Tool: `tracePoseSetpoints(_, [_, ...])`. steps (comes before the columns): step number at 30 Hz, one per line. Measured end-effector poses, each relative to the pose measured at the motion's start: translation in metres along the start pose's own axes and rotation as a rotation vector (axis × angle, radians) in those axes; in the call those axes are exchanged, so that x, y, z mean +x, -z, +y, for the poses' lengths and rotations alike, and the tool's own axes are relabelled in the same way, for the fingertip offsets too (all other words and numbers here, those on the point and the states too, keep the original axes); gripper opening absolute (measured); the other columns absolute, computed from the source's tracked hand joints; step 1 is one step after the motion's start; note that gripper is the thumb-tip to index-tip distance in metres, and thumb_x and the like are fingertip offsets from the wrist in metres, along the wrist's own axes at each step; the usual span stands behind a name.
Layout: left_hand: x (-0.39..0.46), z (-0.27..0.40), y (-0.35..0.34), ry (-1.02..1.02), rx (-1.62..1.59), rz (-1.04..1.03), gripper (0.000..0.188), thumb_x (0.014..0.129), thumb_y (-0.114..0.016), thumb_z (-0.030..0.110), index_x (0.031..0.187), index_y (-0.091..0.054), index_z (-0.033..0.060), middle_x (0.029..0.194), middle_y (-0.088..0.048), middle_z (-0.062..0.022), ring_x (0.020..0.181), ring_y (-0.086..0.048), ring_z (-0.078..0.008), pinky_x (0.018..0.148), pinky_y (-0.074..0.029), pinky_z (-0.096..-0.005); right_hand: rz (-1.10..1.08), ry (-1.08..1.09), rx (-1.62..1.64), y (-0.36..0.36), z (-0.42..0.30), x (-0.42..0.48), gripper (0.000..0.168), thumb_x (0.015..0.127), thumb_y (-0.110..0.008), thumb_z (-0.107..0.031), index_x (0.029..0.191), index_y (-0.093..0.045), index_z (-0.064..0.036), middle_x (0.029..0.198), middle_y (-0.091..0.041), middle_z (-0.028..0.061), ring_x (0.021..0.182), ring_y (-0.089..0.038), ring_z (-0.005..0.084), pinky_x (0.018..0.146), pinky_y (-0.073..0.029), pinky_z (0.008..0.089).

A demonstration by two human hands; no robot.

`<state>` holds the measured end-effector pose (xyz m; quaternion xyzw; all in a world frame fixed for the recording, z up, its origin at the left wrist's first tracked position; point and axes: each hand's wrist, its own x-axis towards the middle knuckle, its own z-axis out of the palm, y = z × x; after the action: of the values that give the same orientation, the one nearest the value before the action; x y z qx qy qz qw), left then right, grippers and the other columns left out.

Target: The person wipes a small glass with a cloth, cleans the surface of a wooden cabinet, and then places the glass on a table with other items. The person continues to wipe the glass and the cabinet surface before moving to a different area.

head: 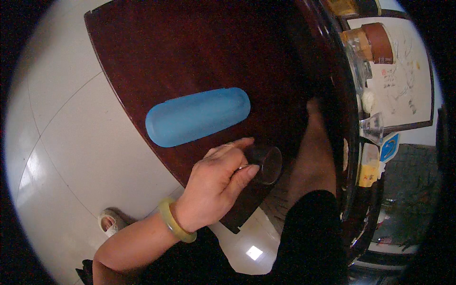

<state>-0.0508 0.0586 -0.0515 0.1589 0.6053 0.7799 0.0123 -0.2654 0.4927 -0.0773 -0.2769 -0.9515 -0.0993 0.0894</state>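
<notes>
My left hand (217, 180), with a pale green bangle (174, 222) at its wrist, reaches in from the lower left. Its thumb and fingers are closed on a clear glass cup (271, 165), apparently by a handle at its side. The cup's round rim faces right and its far side fades into the dark background. Just beyond the hand, apart from it, a blue oblong tray (197, 117) lies on a dark wooden table (171, 53). Nothing shows in the tray. My right hand is out of view.
The table's curved edge runs along the left, above pale floor tiles (82, 135). A bare leg (311, 160) and a slippered foot (108, 222) show below. A dark ledge at right bears a clear glass (372, 128), a brown canister (381, 42), small packs and a framed picture (406, 82).
</notes>
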Motion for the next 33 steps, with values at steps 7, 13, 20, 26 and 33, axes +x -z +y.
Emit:
tracePoseSetpoints(7, [0.001, 0.002, 0.002, 0.066, -0.014, -0.041, 0.018, 0.087, -0.057, 0.01, 0.075, -0.048, 0.0001, 0.11, -0.057, -0.0232, 0.111, -0.052, -0.0351, 0.086, -0.042, -0.0395, -0.041, 0.093, -0.208, 0.005, 0.005, -0.028, 0.026, 0.083, -0.051, -0.006, 0.107, -0.059, -0.003, 0.11, -0.059, 0.0164, 0.1, -0.057, 0.029, 0.085, -0.046, 0.04])
tracePoseSetpoints(13, [0.001, -0.001, -0.004, 0.026, 0.0, -0.011, 0.018, 0.085, -0.059, 0.011, 0.075, -0.048, -0.0001, 0.102, -0.058, -0.0232, 0.107, -0.053, -0.0382, 0.083, -0.043, -0.043, -0.089, 0.158, -0.339, 0.018, 0.012, -0.058, 0.022, 0.083, -0.053, -0.008, 0.103, -0.06, -0.002, 0.105, -0.061, 0.0177, 0.094, -0.061, 0.0308, 0.08, -0.05, 0.0409])
tracePoseSetpoints(20, [0.001, -0.003, -0.002, 0.048, -0.064, -0.016, 0.02, 0.086, -0.058, 0.012, 0.075, -0.047, -0.0007, 0.107, -0.058, -0.0222, 0.104, -0.054, -0.0358, 0.083, -0.043, -0.0384, -0.147, 0.055, -0.405, 0.09, -0.052, -0.157, 0.015, 0.082, -0.057, -0.012, 0.09, -0.063, 0.0, 0.087, -0.066, 0.0176, 0.081, -0.065, 0.0333, 0.068, -0.054, 0.0425])
tracePoseSetpoints(26, [-0.006, 0.014, 0.003, 0.288, -0.302, -0.023, 0.019, 0.091, -0.054, 0.014, 0.078, -0.051, -0.0004, 0.113, -0.06, -0.0126, 0.097, -0.054, -0.018, 0.083, -0.042, -0.0314, -0.381, 0.134, -0.181, 0.159, -0.066, -0.241, 0.02, 0.077, -0.059, -0.007, 0.095, -0.063, 0.002, 0.093, -0.064, 0.0218, 0.087, -0.062, 0.0365, 0.077, -0.051, 0.0426])
tracePoseSetpoints(33, [-0.029, 0.056, 0.036, 0.49, -0.485, 0.086, 0.02, 0.093, -0.048, 0.016, 0.075, -0.051, 0.0059, 0.12, -0.058, -0.0111, 0.1, -0.054, -0.0167, 0.092, -0.038, -0.0295, -0.649, 0.21, 1.004, 0.191, -0.039, -0.313, 0.034, 0.072, -0.046, -0.001, 0.102, -0.061, 0.002, 0.084, -0.063, 0.0092, 0.077, -0.059, 0.0189, 0.07, -0.046, 0.0313])
